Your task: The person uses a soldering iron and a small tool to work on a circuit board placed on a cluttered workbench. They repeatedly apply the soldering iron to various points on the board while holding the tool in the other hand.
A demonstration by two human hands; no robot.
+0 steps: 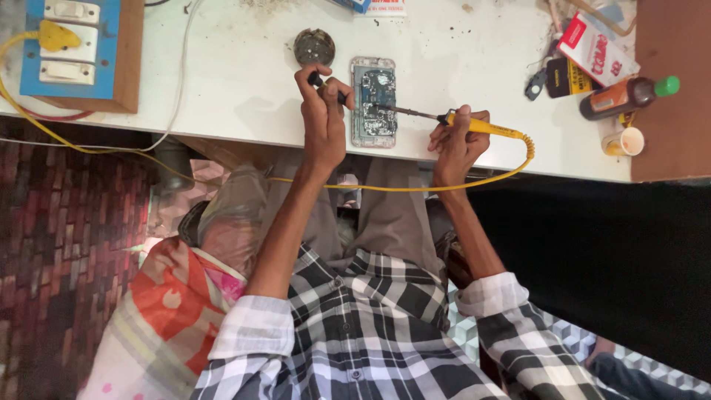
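An opened phone lies on the white table, its circuit board showing. My right hand grips a yellow-handled soldering iron, and the metal tip rests on the board's right side. My left hand holds a thin black tool just left of the phone, its point toward the phone's upper edge. A yellow cord loops from the iron under the table edge.
A round dark tin sits behind the phone. A blue and white switchboard on wood stands at the far left. At the right are a brown bottle with a green cap, a small cup and a red and white packet.
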